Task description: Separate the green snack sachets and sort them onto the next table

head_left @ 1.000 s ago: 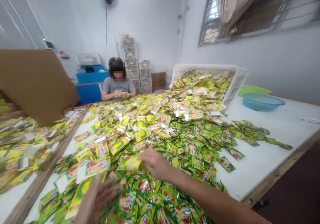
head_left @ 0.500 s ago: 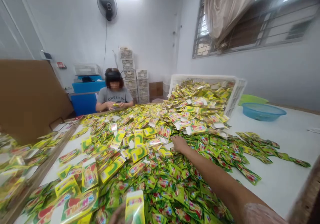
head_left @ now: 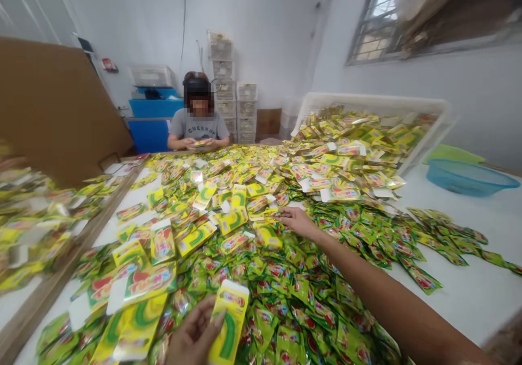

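My left hand [head_left: 198, 329] is closed on a small yellow-and-green carton [head_left: 229, 321], thumb across its front, its white end pointing up and away. Farther out, my right hand [head_left: 299, 222] reaches into the heap, with its fingertips closed on the edge of a flat yellow carton [head_left: 265, 214]. Around that hand lie more printed cartons, such as a yellow one [head_left: 234, 221] to its left. Between and below my hands spreads a thick layer of small green sachets [head_left: 281, 283]. Several larger-looking cartons [head_left: 141, 321] lie beside my left hand.
A white plastic crate [head_left: 367, 103] lies tipped at the right, spilling cartons. Blue [head_left: 468, 179] and green basins stand beyond it. A wooden strip [head_left: 77, 256] edges the table on the left, near a big cardboard sheet [head_left: 61, 109]. Across the table sits a person [head_left: 199, 128] holding a carton.
The view has tipped downward and turned slightly left. My left hand has come further into sight with its carton. My right fingertips now show a yellow carton pinched in them.
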A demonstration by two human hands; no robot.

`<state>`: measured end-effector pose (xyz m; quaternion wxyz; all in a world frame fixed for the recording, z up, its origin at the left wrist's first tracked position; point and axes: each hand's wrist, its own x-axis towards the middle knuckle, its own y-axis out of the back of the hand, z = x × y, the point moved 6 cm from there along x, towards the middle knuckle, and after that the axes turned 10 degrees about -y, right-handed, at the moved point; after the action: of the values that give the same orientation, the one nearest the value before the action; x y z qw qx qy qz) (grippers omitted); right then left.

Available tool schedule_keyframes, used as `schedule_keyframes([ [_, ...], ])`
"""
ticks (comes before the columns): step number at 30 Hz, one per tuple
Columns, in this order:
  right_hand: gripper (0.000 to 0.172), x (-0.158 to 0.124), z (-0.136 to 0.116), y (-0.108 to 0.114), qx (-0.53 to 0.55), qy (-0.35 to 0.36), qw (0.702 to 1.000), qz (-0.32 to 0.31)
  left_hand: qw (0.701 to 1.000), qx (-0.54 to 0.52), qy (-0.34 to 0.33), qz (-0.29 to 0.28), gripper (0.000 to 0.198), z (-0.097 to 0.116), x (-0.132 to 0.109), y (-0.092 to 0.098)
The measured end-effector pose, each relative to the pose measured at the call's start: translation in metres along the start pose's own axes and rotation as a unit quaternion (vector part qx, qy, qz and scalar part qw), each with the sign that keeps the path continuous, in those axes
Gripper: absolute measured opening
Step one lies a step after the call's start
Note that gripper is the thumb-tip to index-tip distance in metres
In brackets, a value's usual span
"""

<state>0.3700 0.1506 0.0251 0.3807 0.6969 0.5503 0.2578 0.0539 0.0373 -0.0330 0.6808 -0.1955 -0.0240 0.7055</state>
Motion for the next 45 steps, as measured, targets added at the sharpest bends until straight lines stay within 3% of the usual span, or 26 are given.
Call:
schedule_keyframes([
  [2,0.034,-0.029,-0.021,-0.013,0.137,0.029,0.989,-0.053,1.000,0.012,0.005,-0.005,0.054,0.009,-0.003,-0.002],
  [5,0.037,-0.070,-0.044,-0.040,0.316,0.028,0.932,-0.173,1.000,0.020,-0.009,-0.010,0.052,0.026,-0.007,-0.001],
  [8,0.034,-0.100,-0.051,-0.063,0.300,0.004,0.921,-0.249,0.999,0.031,-0.036,-0.007,0.049,0.038,-0.011,0.005],
  [10,0.032,-0.110,-0.050,-0.067,0.245,0.010,0.940,-0.238,0.998,0.051,-0.045,-0.010,0.047,0.039,-0.015,0.010],
  [15,0.033,-0.114,-0.061,-0.055,0.083,0.055,0.985,-0.139,0.996,0.090,-0.027,-0.011,0.051,0.033,-0.026,0.022],
  [18,0.038,-0.112,-0.078,-0.060,0.002,0.039,0.992,-0.123,0.996,0.085,-0.019,-0.003,0.053,0.031,-0.034,0.026],
  [23,0.021,-0.112,-0.102,-0.085,-0.183,0.059,0.979,-0.063,0.989,0.137,-0.055,0.004,0.051,0.031,-0.038,0.037],
  [29,0.034,-0.118,-0.113,-0.093,-0.179,0.055,0.981,-0.046,0.953,0.277,-0.125,0.013,0.047,0.029,-0.031,0.054],
  [34,0.026,-0.127,-0.109,-0.089,-0.119,0.084,0.988,-0.056,0.967,0.225,-0.120,-0.024,0.051,0.027,-0.033,0.051],
  [37,0.026,-0.143,-0.100,-0.083,0.037,0.096,0.993,-0.066,0.982,0.162,-0.090,-0.042,0.053,0.025,-0.040,0.047],
  [41,0.030,-0.166,-0.093,-0.081,0.283,0.075,0.942,-0.165,0.987,0.129,-0.068,-0.060,0.049,0.025,-0.048,0.037],
  [45,0.028,-0.181,-0.105,-0.078,0.334,0.066,0.914,-0.220,0.984,0.117,-0.063,-0.117,0.041,0.025,-0.056,0.021],
])
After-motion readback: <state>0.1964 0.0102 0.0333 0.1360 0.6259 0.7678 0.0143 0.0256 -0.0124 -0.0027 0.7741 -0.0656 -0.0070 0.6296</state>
